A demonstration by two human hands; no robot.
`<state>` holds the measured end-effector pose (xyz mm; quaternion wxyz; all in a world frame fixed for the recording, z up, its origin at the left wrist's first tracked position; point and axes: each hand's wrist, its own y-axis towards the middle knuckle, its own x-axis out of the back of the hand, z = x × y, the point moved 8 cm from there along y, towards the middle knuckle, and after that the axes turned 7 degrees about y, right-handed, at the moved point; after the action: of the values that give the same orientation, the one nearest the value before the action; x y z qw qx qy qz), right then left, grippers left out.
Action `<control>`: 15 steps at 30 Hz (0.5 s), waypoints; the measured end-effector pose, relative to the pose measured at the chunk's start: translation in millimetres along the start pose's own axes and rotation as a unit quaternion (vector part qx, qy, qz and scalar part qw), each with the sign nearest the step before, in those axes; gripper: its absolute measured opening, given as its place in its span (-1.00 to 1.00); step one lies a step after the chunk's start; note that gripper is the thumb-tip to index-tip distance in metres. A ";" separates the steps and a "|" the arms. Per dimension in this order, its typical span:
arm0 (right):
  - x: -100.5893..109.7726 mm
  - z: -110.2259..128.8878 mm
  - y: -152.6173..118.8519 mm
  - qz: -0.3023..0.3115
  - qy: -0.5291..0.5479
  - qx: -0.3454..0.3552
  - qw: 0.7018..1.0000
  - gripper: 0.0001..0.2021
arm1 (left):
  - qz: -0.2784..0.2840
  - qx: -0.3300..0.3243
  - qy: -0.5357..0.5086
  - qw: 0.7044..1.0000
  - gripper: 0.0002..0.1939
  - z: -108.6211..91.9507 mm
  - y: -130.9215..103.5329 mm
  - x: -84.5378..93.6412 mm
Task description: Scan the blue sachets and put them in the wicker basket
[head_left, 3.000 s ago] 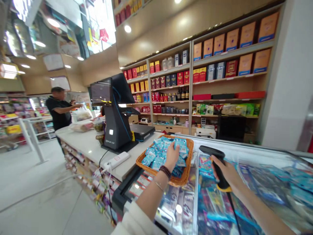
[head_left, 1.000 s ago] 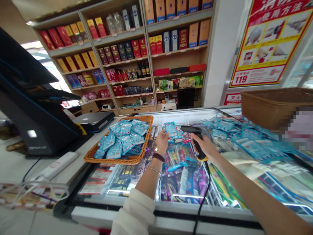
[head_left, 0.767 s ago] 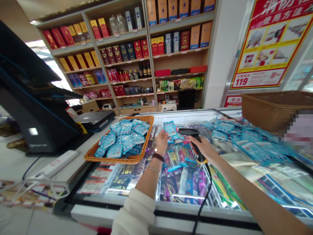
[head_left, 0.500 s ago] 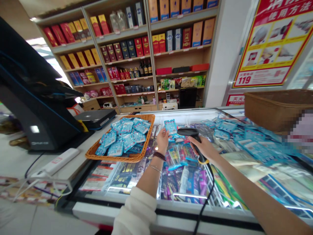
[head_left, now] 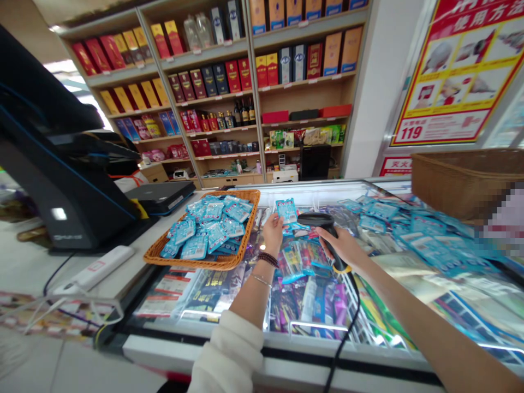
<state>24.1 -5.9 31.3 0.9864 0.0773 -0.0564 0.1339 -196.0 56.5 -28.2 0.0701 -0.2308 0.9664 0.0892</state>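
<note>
The left hand [head_left: 273, 233] pinches a blue packet [head_left: 286, 210] above the glass-topped case [head_left: 164, 349], near the scanner [head_left: 316, 219] gripped in the right hand [head_left: 344, 247], with a wicker basket [head_left: 200, 265] of similar packets [head_left: 213, 224] at left

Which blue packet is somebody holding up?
The blue packet pinched in the left hand, beside the black scanner. The other packets lie in the woven basket or across the display case.
</note>
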 end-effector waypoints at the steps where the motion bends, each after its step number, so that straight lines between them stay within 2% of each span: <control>1: -0.1 0.4 -0.4 0.001 0.000 0.000 1.000 -0.50 | -0.001 -0.001 0.000 1.000 -0.77 0.2 0.2 0.4; 6: 1.0 -5.2 2.4 -0.004 0.015 -0.003 1.000 -0.51 | 0.002 -0.010 0.005 1.000 -0.76 0.7 0.7 -0.3; 9: 4.3 -13.7 6.9 -0.020 0.061 -0.009 0.998 -0.53 | 0.010 -0.011 0.012 1.000 -0.78 1.2 -1.5 -3.9; 12: 10.0 -23.5 11.3 -0.045 0.102 -0.031 0.993 -0.53 | 0.037 0.020 0.023 0.999 -0.77 2.7 -4.1 -10.1; 15: 17.9 -23.1 16.2 -0.092 0.138 -0.020 0.986 -0.55 | 0.042 0.044 -0.008 0.998 -0.77 -6.1 -3.4 -6.2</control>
<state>38.9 18.0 13.2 0.9942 0.0430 0.0844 0.0512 -189.5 54.9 -21.7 0.0840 -0.1858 0.9776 0.0516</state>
